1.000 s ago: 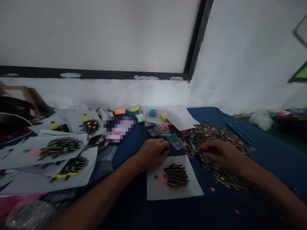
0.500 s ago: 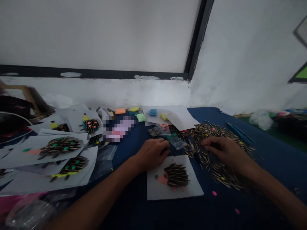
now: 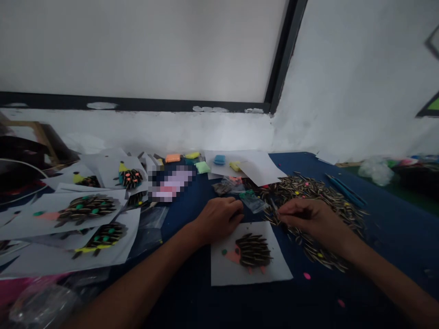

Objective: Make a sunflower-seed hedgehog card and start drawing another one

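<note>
My left hand (image 3: 221,218) rests with its fingers curled in at the top left corner of a white paper sheet (image 3: 222,272); the inside of the hand is hidden. On that sheet is a hedgehog figure (image 3: 255,251), its back covered in striped sunflower seeds, with a pinkish snout and feet and a green nose. To the right, my right hand (image 3: 313,221) hovers over the near left side of a pile of sunflower seeds (image 3: 322,194). Its thumb and forefinger are pinched together, and anything between the tips is too small to make out.
Several finished hedgehog sheets (image 3: 91,205) overlap on the left. Soft coloured packets (image 3: 203,167) and white papers (image 3: 265,167) lie at the back. Blue tweezers (image 3: 348,191) lie beyond the seeds. A small bag with green bits (image 3: 254,201) sits between my hands. Pink bits (image 3: 307,275) dot the blue tabletop.
My right hand has moved left over the seeds, closer to the sheet, and its fingertips have come together. My left hand and the hedgehog sheet have stayed in place.
</note>
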Demonstrator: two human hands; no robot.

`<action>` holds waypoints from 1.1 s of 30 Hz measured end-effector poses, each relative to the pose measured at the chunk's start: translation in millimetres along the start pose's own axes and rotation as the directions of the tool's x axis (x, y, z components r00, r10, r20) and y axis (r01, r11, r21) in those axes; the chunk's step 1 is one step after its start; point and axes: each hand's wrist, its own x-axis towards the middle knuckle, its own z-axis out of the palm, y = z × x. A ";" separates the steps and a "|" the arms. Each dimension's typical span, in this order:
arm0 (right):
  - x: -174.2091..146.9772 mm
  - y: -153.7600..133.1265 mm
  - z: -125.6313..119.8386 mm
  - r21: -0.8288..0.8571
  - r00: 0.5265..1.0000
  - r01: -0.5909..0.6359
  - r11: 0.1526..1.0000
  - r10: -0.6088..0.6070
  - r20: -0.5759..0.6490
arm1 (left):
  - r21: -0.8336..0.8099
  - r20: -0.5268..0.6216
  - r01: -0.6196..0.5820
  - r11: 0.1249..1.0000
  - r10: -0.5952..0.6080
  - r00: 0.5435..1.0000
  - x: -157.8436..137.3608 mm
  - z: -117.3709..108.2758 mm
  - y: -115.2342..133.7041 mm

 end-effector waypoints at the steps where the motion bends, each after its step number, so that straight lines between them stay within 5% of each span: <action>1: -0.4 1.2 2.8 -0.028 1.000 0.011 1.000 -0.011 0.000 | 0.000 -0.002 -0.001 1.000 0.001 1.000 0.0 -0.1 0.0; 7: -1.9 2.4 1.5 -0.183 0.996 0.033 0.983 -0.047 -0.072 | -0.010 0.003 0.004 1.000 -0.004 1.000 -0.2 -0.6 -0.1; 13: -4.2 -3.4 -1.5 -0.195 0.992 0.002 0.981 0.022 0.121 | -0.015 0.003 -0.007 1.000 0.007 1.000 0.3 -0.5 0.0; 20: -6.2 -0.1 -6.9 -0.420 0.995 0.057 0.906 -0.019 0.095 | -0.018 0.001 -0.009 1.000 0.009 1.000 -0.2 -0.2 -1.0; 26: -6.8 -7.3 1.5 -0.343 0.983 0.130 0.930 -0.077 0.165 | -0.012 0.012 0.001 1.000 -0.001 1.000 -0.1 -1.2 0.4; 31: -5.4 -2.6 -2.5 -0.403 0.994 0.101 0.910 -0.076 0.076 | -0.004 0.002 0.002 1.000 -0.002 1.000 -0.2 -0.6 -0.2; 33: -6.5 -2.0 -8.6 -0.436 0.984 0.125 0.891 -0.054 0.171 | -0.008 0.002 -0.003 1.000 0.003 1.000 -0.2 -0.4 -0.5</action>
